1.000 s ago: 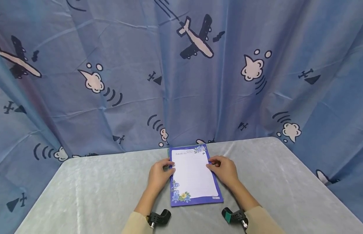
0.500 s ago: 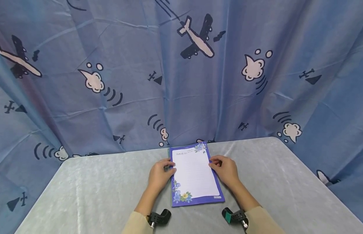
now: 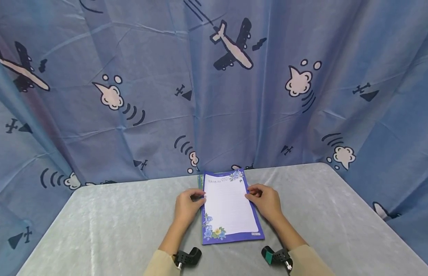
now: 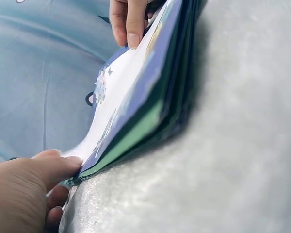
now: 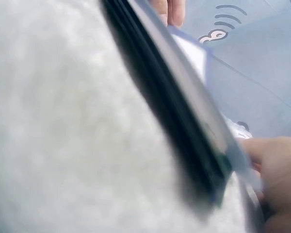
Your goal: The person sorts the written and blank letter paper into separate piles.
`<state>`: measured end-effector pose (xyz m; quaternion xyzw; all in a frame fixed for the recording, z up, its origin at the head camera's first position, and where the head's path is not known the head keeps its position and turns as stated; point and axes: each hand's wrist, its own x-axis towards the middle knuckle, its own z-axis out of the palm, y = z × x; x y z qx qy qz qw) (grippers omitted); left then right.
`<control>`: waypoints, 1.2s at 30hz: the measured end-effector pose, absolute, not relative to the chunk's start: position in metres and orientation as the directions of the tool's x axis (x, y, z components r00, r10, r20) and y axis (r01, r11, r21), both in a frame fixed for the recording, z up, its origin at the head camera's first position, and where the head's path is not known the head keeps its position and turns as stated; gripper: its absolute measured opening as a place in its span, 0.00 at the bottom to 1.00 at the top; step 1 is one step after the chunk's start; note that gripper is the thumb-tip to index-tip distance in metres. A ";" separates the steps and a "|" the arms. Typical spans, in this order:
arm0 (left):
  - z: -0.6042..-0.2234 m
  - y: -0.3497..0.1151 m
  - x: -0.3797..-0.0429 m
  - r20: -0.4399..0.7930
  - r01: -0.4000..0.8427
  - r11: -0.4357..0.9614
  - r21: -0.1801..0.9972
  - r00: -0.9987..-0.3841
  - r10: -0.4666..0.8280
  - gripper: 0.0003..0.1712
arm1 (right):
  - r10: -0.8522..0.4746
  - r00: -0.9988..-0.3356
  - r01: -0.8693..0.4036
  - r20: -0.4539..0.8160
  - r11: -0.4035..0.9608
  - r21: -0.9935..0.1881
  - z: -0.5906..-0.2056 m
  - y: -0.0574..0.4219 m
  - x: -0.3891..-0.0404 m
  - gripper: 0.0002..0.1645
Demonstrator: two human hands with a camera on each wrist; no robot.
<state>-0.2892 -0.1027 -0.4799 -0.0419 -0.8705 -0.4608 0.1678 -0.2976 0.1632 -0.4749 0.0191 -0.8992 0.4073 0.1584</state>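
A stack of decorated writing paper (image 3: 229, 205) lies at the middle of the table's far half. Its top sheet has a purple border, a white lined middle and blue and yellow flowers. Green and dark layers show under it along the edges in the left wrist view. My left hand (image 3: 187, 207) pinches the stack's left edge, thumb (image 4: 70, 162) on top and fingers beneath. At the right edge my right hand (image 3: 267, 200) pinches with thumb and forefinger. In the right wrist view this hand (image 5: 279, 170) grips a lifted corner, and the paper bows there.
A pale grey velvety cloth covers the table (image 3: 124, 218). Close behind its far edge hangs a blue curtain (image 3: 158, 96) printed with planes and clouds. Black wrist-worn devices sit on both wrists, just above the beige sleeves (image 3: 162, 264).
The top of the sheet shifts slightly right, and more of the green layer underneath now shows at the upper left. Both hands stay at the side edges with only small finger movements.
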 end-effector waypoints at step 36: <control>-0.480 -0.108 -0.293 0.253 0.197 0.411 0.890 -0.964 -0.085 0.05 | 0.122 -0.957 -0.152 0.262 0.558 -0.816 -0.473 0.168 -0.299 0.09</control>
